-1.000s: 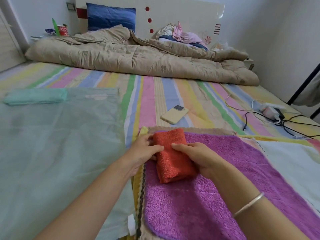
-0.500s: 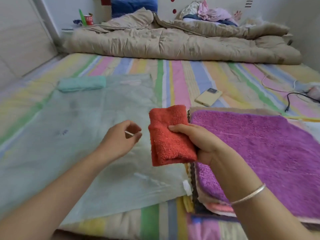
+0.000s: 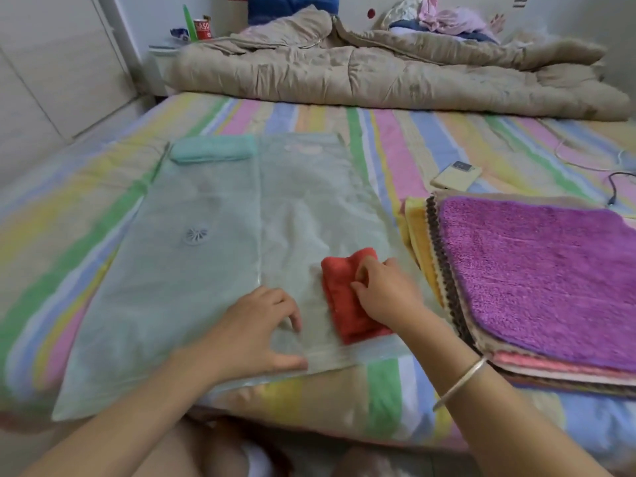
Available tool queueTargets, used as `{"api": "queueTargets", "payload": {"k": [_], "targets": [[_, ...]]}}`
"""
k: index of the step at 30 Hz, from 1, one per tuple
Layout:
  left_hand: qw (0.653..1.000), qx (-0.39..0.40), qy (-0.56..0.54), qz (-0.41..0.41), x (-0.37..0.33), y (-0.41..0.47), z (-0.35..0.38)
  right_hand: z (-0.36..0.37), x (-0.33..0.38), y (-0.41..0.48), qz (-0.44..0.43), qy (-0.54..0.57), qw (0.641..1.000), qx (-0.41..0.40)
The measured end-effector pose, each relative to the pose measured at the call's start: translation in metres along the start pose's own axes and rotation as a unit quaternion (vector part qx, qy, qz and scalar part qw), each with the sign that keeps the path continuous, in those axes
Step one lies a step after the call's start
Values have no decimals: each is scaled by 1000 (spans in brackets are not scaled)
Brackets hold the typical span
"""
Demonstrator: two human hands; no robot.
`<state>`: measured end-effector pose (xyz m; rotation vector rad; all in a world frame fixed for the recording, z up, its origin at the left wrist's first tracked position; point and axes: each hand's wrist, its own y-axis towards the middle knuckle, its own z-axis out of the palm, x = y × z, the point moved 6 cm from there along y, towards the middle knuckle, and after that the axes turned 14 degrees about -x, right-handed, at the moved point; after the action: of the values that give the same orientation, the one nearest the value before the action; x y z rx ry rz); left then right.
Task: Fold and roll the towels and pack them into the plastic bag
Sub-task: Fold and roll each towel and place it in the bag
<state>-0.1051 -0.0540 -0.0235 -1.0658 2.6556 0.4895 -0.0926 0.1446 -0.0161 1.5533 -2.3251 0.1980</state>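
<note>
A clear greenish plastic bag point(image 3: 206, 270) lies flat on the striped bed. A folded red towel point(image 3: 344, 304) rests on the bag's near right corner, and my right hand point(image 3: 389, 290) grips it from the right with curled fingers. My left hand point(image 3: 254, 325) presses on the bag beside the towel, fingers spread, thumb at the bag's near edge. A rolled teal towel point(image 3: 211, 149) sits at the bag's far end. To the right is a stack of flat towels with a purple towel point(image 3: 537, 277) on top.
A phone point(image 3: 456, 173) lies on the sheet beyond the stack, with a black cable point(image 3: 616, 187) at the far right. A bunched beige quilt point(image 3: 378, 74) crosses the head of the bed. A red can point(image 3: 202, 29) stands on a stand at the back left.
My right hand carried the red towel left off the stack and set it down on the bag. My left hand let go of the towel and came down onto the bag's near edge.
</note>
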Motion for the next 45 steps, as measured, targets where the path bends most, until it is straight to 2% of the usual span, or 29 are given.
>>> {"api": "queueTargets", "payload": {"k": [3, 7, 11, 16, 22, 25, 27, 29, 31, 32, 33, 35, 37, 39, 41, 43, 45], "targets": [[999, 11, 23, 29, -4, -3, 6, 1, 8, -6, 12, -72, 997, 7], [998, 6, 42, 47, -5, -5, 10, 10, 19, -14, -18, -168, 985, 18], [997, -6, 31, 67, -6, -9, 8, 12, 12, -10, -24, -167, 985, 37], [982, -94, 49, 155, -16, -18, -3, 11, 6, -10, -47, -193, 980, 15], [982, -91, 21, 163, -14, -19, -11, 11, 3, -16, -78, -193, 975, -75], [987, -88, 6, 131, -12, -20, -13, 7, -9, -16, -82, -130, 986, -71], [994, -76, -7, 83, -7, -20, -14, -8, -17, -19, -47, 11, 997, -55], [997, -62, -20, 37, -1, -18, -14, -28, -12, -34, -27, 207, 977, -52], [996, -56, -69, -26, 6, -16, -14, -49, 8, -62, -85, 343, 935, -39], [991, -55, -107, -61, 9, -16, -15, -56, 17, -78, -143, 346, 926, -39], [983, -60, -146, -91, 11, -14, -17, -60, 25, -91, -212, 305, 927, -50], [963, -86, -218, -135, 12, -13, -24, -56, 29, -110, -328, 144, 929, -92], [940, -136, -266, -162, 10, -13, -39, -45, 20, -110, -363, 5, 922, -135], [934, -192, -261, -150, 5, -13, -57, -33, 9, -104, -308, -94, 940, -116], [937, -223, -239, -125, -3, -11, -69, -24, -1, -98, -215, -133, 966, -54], [940, -230, -229, -108, -12, -9, -75, -26, 4, -98, -155, -75, 985, -5], [940, -239, -226, -95, -20, -7, -79, -34, 20, -96, -113, 54, 992, 25]]}}
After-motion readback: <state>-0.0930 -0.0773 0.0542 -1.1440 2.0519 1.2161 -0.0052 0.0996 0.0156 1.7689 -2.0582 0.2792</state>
